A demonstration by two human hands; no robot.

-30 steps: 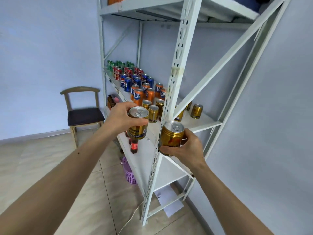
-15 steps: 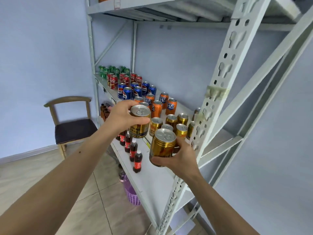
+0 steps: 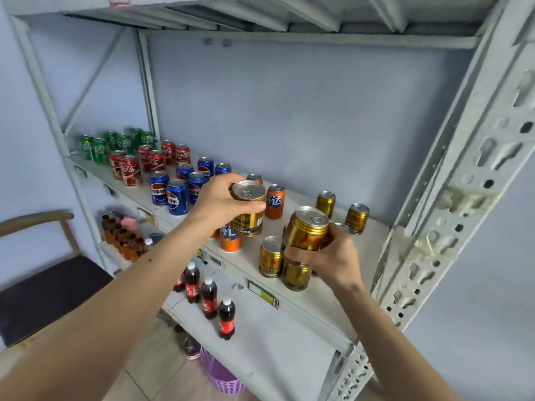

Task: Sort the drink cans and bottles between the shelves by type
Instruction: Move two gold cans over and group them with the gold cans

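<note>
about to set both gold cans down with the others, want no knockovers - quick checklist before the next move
1. Left hand grip on its gold metal can: ok.
2. Right hand grip on its tilted gold can: ok, needs uprighting.
3. Bare white shelf space by the standing gold cans: ok.
4. Orange can clear of the left hand: cannot tell.
5. Cans hidden behind the right hand: cannot tell.

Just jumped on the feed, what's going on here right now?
A person is stocking a white metal shelf by drink type. Each hand holds a gold can: the left hand has one above the orange cans, the right hand has another over the gold cans standing at the shelf's right end. Green, red and blue cans are grouped further left; small cola bottles stand on the shelf below.
</note>
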